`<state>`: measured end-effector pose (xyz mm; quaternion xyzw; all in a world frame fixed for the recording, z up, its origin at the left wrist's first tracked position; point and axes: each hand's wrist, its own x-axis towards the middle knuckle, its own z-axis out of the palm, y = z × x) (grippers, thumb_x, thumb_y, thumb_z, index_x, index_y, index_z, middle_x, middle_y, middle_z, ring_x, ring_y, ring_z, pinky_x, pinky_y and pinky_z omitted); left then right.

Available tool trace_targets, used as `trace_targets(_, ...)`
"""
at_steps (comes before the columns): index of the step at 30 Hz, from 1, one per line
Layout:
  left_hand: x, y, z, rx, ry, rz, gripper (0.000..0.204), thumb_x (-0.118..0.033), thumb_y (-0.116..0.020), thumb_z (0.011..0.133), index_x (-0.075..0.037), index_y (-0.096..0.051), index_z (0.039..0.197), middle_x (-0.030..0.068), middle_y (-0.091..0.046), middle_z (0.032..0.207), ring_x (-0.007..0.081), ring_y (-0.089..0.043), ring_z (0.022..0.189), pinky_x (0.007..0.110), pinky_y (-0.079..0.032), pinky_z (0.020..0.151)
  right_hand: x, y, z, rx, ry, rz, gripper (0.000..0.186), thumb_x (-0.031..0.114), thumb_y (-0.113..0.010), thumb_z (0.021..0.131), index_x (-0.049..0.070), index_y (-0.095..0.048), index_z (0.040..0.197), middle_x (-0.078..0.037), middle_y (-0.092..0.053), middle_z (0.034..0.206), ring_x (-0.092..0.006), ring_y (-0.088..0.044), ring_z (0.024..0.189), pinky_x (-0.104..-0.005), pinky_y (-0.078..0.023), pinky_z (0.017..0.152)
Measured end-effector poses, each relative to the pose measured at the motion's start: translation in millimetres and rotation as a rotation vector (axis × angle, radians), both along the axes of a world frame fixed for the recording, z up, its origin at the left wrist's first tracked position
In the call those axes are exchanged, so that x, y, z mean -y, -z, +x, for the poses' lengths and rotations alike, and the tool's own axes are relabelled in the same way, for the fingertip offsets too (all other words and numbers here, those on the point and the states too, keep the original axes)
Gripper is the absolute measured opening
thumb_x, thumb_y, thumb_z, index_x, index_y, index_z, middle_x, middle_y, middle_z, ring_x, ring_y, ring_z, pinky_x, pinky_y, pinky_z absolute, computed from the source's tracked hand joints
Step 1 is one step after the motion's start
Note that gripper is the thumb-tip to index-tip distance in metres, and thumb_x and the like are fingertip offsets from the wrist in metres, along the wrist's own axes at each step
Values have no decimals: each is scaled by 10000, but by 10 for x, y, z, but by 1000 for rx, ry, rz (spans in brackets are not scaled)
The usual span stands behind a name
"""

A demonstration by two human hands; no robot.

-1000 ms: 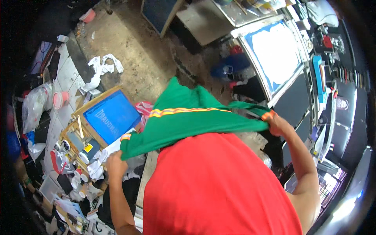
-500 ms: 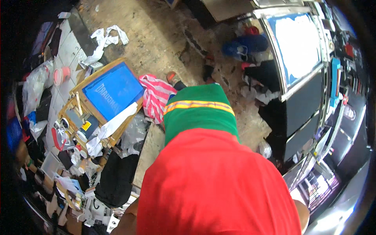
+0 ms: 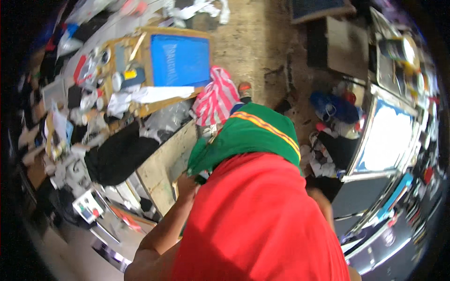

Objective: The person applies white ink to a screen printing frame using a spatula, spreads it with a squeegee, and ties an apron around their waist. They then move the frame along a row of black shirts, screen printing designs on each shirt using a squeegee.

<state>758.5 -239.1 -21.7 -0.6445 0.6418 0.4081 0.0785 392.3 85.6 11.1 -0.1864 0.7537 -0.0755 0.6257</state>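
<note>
Filling the lower middle, one red shirt [image 3: 262, 215] is bordered at its far edge by one green, stripe-banded cloth [image 3: 265, 136], at whose lower left one left hand [image 3: 187, 184] is blurred, its grip impossible to tell, while one right hand is hidden.

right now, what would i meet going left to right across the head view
Dark jar with yellow label, wood-framed blue screen, green cloth with orange-yellow stripes, white-centred framed screen.
</note>
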Motion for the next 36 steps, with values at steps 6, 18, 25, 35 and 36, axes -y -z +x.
trace_targets(6, -114, 343, -227, -368, -353, -191, 258, -86, -567, 926, -61, -590, 1182, 48, -575, 770, 150, -574, 638, 330, -486, 605, 2726, 572, 127, 205, -277, -847, 833, 401, -776, 909, -7, -403, 1532, -239, -499, 1523, -315, -460, 1438, -403, -337, 1200)
trace_targets(18, -200, 430, 19, -775, -1048, -7, 409, 32, -454, 1015, -77, -514, 1404, 76, -615, 1031, 134, -597, 711, 285, -543, 574, 3437, 2293, 526, 124, -972, -443, 543, 513, -593, 937, 77, -651, 1255, -216, -724, 1126, -363, -716, 984, -477, -561, 899)
trace_targets(25, -801, 488, 1542, -237, -1243, 241, 261, -68, -536, 994, -48, -618, 1241, 35, -509, 681, 127, -482, 528, 326, -429, 465, 3824, 1290, -525, 770, 728, -270, 507, 463, -596, 996, -5, -708, 1156, -131, -743, 995, -329, -699, 838, -426, -562, 852)
trace_targets(35, -2645, 393, 2614, 87, -697, 1354, 180, -136, -570, 975, -37, -712, 1025, 140, -696, 918, 241, -645, 786, 403, -498, 682, 2162, 788, -2828, 392, 846, -603, 410, 280, -553, 987, 39, -635, 1308, -151, -709, 1237, -320, -688, 1110, -474, -540, 998)
trace_targets(36, -2753, 304, 2640, 149, -711, 1367, 184, -140, -574, 968, -40, -718, 1026, 145, -700, 927, 248, -651, 792, 406, -501, 687, 2076, 718, -3031, 282, 887, -640, 426, 294, -547, 995, 32, -623, 1323, -153, -702, 1256, -320, -685, 1118, -475, -538, 1003)
